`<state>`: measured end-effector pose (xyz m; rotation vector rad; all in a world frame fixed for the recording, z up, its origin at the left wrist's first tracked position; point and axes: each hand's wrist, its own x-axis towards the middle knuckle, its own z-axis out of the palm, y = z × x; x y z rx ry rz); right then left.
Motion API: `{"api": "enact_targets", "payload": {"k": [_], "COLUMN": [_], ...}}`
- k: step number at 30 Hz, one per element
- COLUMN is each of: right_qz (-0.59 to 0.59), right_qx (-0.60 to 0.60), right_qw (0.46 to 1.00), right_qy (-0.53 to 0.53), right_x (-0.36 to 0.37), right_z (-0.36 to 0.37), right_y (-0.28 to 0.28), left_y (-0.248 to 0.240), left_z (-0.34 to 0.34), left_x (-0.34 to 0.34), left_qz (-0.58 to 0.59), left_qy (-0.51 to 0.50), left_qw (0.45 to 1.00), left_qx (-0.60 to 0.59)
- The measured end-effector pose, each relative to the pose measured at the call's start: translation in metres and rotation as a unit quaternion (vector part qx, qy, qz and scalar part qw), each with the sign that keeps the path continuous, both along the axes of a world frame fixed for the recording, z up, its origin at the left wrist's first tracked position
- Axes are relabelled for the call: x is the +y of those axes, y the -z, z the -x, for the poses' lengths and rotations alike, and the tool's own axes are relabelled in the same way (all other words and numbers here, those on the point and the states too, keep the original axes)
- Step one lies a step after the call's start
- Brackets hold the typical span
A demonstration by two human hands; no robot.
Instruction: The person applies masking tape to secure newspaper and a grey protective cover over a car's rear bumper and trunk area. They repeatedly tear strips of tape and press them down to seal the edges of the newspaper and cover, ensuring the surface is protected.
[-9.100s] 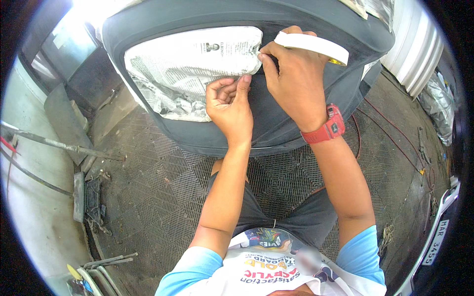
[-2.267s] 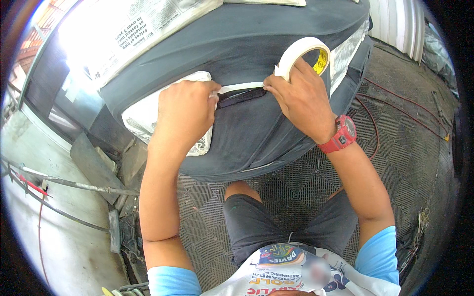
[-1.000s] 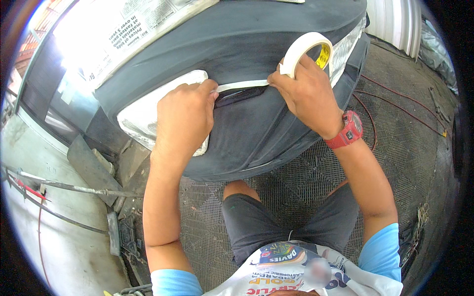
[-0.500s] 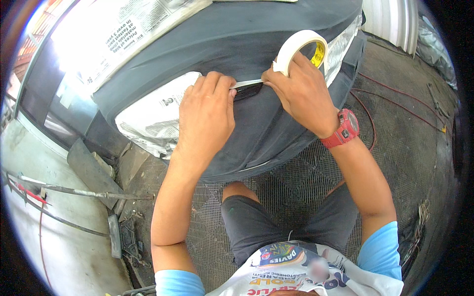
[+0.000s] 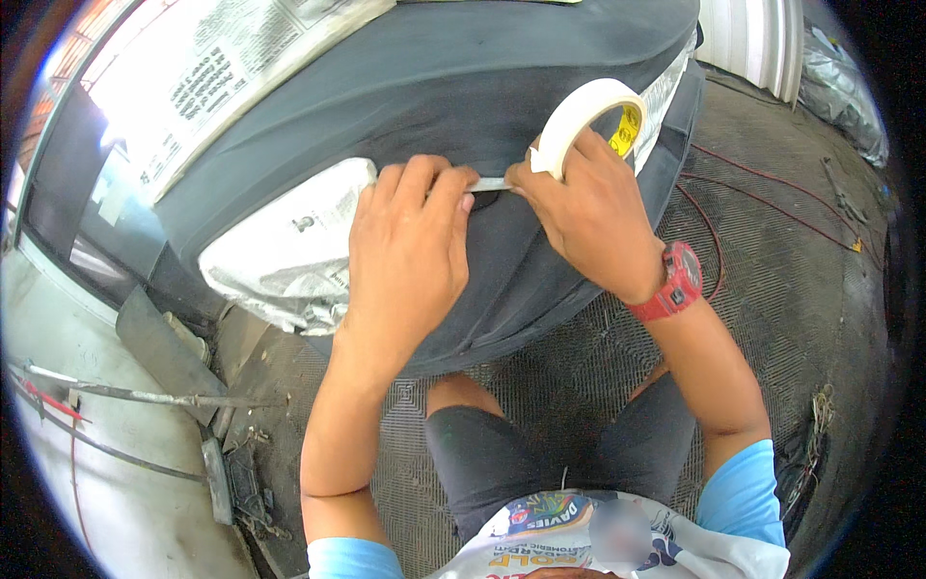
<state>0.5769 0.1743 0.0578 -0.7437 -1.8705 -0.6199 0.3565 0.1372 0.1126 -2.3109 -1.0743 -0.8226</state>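
A short strip of masking tape spans the gap between my hands, over a small dark recess in the matte dark grey car body panel. My left hand is closed, its fingertips pressing the strip's left end against the panel. In my right hand, thumb and fingers pinch the other end. The cream roll of masking tape, with a yellow inner core, is held in that same hand and stands up above the knuckles. Left of my left hand, newspaper masking covers a rounded patch of the body.
More newspaper covers the upper left of the car, and a strip lies at its right side. Red hoses cross the floor on the right. A rod and a dark flat panel are on the left.
The view has shifted a little, so the car sits lower and further left. My left hand has slid right along the panel, away from the newspaper patch, and the exposed strip is shorter.
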Motion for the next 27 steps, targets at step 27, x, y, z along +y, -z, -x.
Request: {"api": "enact_targets", "payload": {"k": [27], "right_qz": [0.453], "right_qx": [0.367], "right_qw": [0.798], "right_qy": [0.152], "right_x": [-0.072], "right_z": [0.073], "right_y": [-0.048], "left_y": [-0.084], "left_z": [-0.015], "left_x": [-0.067], "left_qz": [0.487], "left_qy": [-0.123], "left_qw": [0.865], "left_qx": [-0.017]}}
